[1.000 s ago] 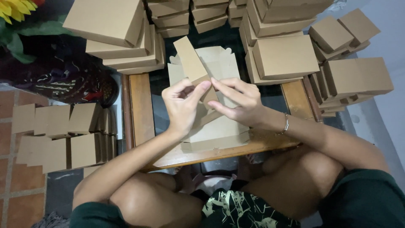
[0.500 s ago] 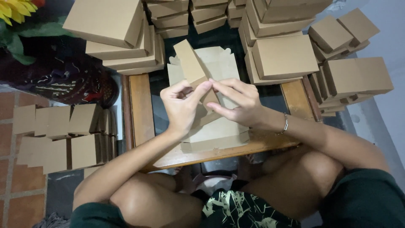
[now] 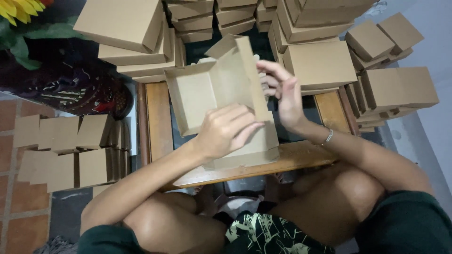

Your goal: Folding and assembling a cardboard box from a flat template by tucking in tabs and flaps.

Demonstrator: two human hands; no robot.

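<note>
Box: half-folded cardboard box [image 3: 207,91], raised over the wooden table [image 3: 245,171].
Left hand [image 3: 226,131]: fingers curled around the near wall.
Right hand [image 3: 282,94]: fingers spread, touching the upright flap.
Change: box was lower and flatter before.

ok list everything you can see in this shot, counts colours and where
half-folded box: one, brown cardboard, open, held over the table centre
flat blank: at least one, brown, lying on the table under the left hand
wooden table: one, brown, low, across the lap
stacks of folded boxes: many, brown, along the far edge and the right side
smaller boxes: several, brown, in rows on the floor at left
sunflower: one, yellow with green leaves, top left corner
dark patterned object: one, black with red and light marks, below the flower
bracelet: one, silver, on the right wrist
left hand: gripping the box's near wall
right hand: fingers spread behind the raised flap
</note>
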